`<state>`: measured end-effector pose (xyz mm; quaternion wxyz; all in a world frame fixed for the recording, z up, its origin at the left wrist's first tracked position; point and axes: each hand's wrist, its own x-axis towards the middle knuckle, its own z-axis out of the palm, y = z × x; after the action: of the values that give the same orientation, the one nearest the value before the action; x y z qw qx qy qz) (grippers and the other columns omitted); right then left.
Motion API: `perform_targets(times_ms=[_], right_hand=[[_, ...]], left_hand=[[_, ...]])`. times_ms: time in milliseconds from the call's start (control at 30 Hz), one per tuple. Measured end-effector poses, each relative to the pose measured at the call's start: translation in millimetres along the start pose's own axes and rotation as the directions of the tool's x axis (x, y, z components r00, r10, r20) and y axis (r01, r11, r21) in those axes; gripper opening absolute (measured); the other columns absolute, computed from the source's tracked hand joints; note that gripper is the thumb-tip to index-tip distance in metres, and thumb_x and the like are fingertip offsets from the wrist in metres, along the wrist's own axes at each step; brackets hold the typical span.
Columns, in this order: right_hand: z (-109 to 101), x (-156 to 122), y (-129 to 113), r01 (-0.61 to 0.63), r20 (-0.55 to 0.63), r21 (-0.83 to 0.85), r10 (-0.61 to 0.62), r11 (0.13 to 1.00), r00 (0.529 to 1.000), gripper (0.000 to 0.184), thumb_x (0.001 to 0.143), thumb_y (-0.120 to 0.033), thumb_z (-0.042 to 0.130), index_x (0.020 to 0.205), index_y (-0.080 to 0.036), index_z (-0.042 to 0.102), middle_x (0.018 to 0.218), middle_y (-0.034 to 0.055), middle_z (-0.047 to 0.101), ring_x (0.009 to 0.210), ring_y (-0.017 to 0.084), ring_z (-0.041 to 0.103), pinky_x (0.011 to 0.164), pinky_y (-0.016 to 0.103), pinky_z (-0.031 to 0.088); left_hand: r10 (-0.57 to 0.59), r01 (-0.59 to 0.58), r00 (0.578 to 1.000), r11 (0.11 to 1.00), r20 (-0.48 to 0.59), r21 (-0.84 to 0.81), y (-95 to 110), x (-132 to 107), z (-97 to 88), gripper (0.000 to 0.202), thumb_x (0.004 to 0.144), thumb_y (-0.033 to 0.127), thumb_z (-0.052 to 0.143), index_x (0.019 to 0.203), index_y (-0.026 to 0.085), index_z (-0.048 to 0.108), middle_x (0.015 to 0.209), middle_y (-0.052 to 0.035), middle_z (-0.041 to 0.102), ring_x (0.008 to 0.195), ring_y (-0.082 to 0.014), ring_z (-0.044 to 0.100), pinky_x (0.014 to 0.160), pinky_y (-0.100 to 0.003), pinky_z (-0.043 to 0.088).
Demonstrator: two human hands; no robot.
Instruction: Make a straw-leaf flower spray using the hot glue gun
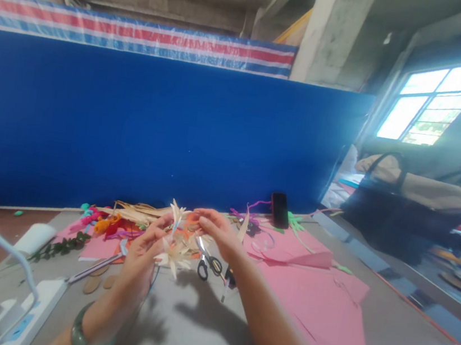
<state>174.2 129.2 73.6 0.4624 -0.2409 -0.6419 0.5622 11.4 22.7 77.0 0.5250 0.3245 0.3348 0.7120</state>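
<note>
My left hand (146,249) is closed, thumb and fingertips pinching a cream-coloured craft flower (175,254) with thin pointed petals. More pale petals (177,211) stick up above those fingertips, and I cannot tell whether they belong to the same flower. Close by on the right, my right hand (218,230) has its fingers curled together in a pinch. What lies between them is too small to make out. Below it, black-handled scissors (209,266) rest on the grey table (189,325). Dry pale strips (144,212) lie in a heap behind my hands.
Pink sheets (310,307) cover the right of the table, with a phone (280,210) leaning at the back. On the left are a white power strip (36,311), a white roll (36,238), green leaves (61,247) and colourful yarn pieces (107,226). A blue partition (154,134) rises behind.
</note>
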Motion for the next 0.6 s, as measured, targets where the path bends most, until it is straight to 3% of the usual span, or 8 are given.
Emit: perform_targets(times_ms=[67,133,167,300,367,467,500,600], right_hand=[[-16.5,1.0,-10.5,0.043,-0.078,-0.290,-0.068,0.956,0.995,0.031,0.083,-0.040,0.066,0.104,-0.017,0.066,0.094,0.0061,0.070,0.077,0.015,0.065,0.067,0.027,0.049],[-35.0,1.0,-17.2,-0.005,-0.127,-0.666,-0.107,0.746,0.986,0.025,0.084,-0.034,0.064,0.102,-0.017,0.067,0.088,0.0040,0.070,0.072,0.014,0.063,0.065,0.027,0.049],[-44.7,0.3,-18.6,-0.045,-0.148,-0.729,-0.094,0.683,0.984,0.022,0.081,-0.030,0.068,0.098,-0.016,0.068,0.085,0.0037,0.069,0.072,0.015,0.063,0.066,0.028,0.048],[-80.3,-14.8,-12.8,-0.171,-0.182,-0.848,0.028,0.502,0.983,0.017,0.082,-0.028,0.071,0.089,-0.012,0.068,0.087,0.0044,0.067,0.085,0.021,0.063,0.074,0.033,0.050],[-91.4,-31.2,-5.6,-0.217,-0.177,-0.881,0.132,0.420,0.975,0.022,0.093,-0.033,0.059,0.103,-0.014,0.063,0.102,0.0046,0.065,0.086,0.018,0.064,0.075,0.035,0.055],[-94.7,-60.7,7.1,-0.247,-0.173,-0.917,0.246,0.313,0.954,0.024,0.058,-0.022,0.085,0.058,-0.016,0.062,0.063,0.0035,0.065,0.072,0.024,0.065,0.068,0.032,0.047],[-93.1,-69.8,11.4,-0.252,-0.178,-0.928,0.269,0.275,0.947,0.026,0.051,-0.017,0.087,0.057,-0.016,0.061,0.061,0.0041,0.065,0.072,0.026,0.066,0.067,0.033,0.045],[-85.6,-89.5,22.5,-0.264,-0.207,-0.946,0.279,0.186,0.938,0.027,0.058,-0.018,0.080,0.081,-0.015,0.066,0.082,0.0118,0.070,0.084,0.031,0.066,0.071,0.033,0.042]], left_hand=[[0.042,-0.042,0.999,0.999,0.018,0.030,-0.2,2.7,-2.4,0.020,0.063,0.026,0.083,0.057,0.019,0.066,0.106,-0.0082,0.070,0.109,-0.0264,0.060,0.082,-0.028,0.051],[0.013,-0.014,1.000,0.999,0.020,0.051,-0.4,4.7,-3.5,0.018,0.060,0.025,0.084,0.058,0.018,0.067,0.099,-0.0076,0.072,0.099,-0.0242,0.064,0.072,-0.024,0.052],[-0.016,0.015,1.000,0.998,0.011,0.057,-0.5,5.6,-3.7,0.016,0.058,0.023,0.084,0.062,0.018,0.069,0.094,-0.0067,0.073,0.093,-0.0225,0.066,0.066,-0.022,0.052],[-0.111,0.112,0.994,0.993,-0.022,0.041,-1.8,9.9,-5.7,0.029,0.055,0.020,0.085,0.082,0.018,0.074,0.074,-0.0034,0.074,0.068,-0.0173,0.068,0.054,-0.020,0.048],[-0.126,0.126,0.992,0.992,-0.014,0.032,-2.8,12.0,-7.1,0.032,0.056,0.022,0.085,0.086,0.018,0.074,0.070,-0.0028,0.074,0.062,-0.0162,0.067,0.054,-0.020,0.048],[-0.128,0.128,0.991,0.991,0.027,0.027,-4.6,13.8,-8.0,0.032,0.057,0.021,0.083,0.087,0.017,0.074,0.068,-0.0027,0.074,0.060,-0.0151,0.066,0.055,-0.021,0.048],[-0.131,0.130,0.991,0.991,0.041,0.029,-5.5,13.9,-7.9,0.030,0.057,0.019,0.082,0.086,0.017,0.074,0.068,-0.0027,0.074,0.060,-0.0151,0.066,0.055,-0.021,0.048],[-0.145,0.143,0.986,0.989,0.080,0.031,-9.5,13.8,-7.1,0.021,0.059,0.018,0.079,0.079,0.017,0.073,0.068,-0.0031,0.073,0.064,-0.0168,0.067,0.057,-0.022,0.049]])
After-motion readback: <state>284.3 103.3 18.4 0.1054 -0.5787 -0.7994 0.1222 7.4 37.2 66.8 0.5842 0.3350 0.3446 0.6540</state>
